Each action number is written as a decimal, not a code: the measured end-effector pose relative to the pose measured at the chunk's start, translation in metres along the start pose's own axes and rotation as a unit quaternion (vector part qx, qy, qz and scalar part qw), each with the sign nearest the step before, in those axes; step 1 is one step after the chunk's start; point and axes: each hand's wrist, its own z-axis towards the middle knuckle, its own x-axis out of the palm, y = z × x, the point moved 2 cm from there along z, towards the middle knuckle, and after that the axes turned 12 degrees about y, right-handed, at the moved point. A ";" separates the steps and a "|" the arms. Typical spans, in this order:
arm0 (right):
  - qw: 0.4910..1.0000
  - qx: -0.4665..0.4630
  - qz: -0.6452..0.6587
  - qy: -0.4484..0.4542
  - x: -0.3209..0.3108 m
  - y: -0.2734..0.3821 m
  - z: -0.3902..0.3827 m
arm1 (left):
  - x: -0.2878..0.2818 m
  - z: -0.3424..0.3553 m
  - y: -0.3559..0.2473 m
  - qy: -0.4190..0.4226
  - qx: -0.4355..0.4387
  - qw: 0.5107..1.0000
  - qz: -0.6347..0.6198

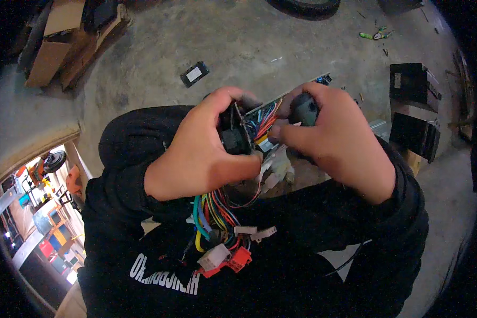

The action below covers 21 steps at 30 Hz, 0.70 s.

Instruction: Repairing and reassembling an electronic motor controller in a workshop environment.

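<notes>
My left hand [201, 148] is closed round a dark piece [233, 132] at the centre, thumb along its lower edge. Colored wires [262, 119] run from it beside an open metal housing with a bit of circuit board [321, 79] at its far end. My right hand [344, 138] is closed on a dark rounded piece [303, 108], its thumb among the wires. Pale connectors [273, 175] hang between my hands. More wires [209, 206] drop onto my lap, ending in white [212, 257] and red [240, 258] connectors.
Folded cardboard [53, 58] lies upper left, with a small dark case [195, 74] on the concrete floor. A tire [302, 6] and green pliers [376, 34] are farther off. Black boxes [414, 85] stand at the right. A doorway at left shows cluttered goods [55, 222].
</notes>
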 end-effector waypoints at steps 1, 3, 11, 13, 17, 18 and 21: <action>0.999 0.023 0.046 0.001 -0.002 0.002 -0.001 | 0.001 -0.001 0.000 -0.017 0.048 0.999 0.011; 0.995 0.046 0.093 0.004 -0.004 0.005 -0.001 | 0.002 -0.002 -0.002 -0.034 0.093 0.995 0.022; 0.995 -0.049 0.083 -0.032 0.003 0.003 -0.001 | 0.001 -0.011 -0.007 -0.050 0.110 0.992 0.033; 0.994 -0.024 0.108 -0.018 0.002 0.008 -0.003 | -0.002 -0.012 -0.004 -0.041 0.097 0.993 0.048; 0.990 -0.021 0.141 -0.014 0.001 0.009 -0.005 | -0.001 -0.007 -0.001 -0.061 0.183 0.972 0.136; 0.990 -0.026 0.141 -0.013 0.001 0.010 -0.004 | -0.001 -0.007 -0.001 -0.065 0.182 0.971 0.140; 0.987 -0.016 0.157 -0.012 0.002 0.012 -0.005 | -0.002 -0.007 0.002 -0.075 0.163 0.975 0.135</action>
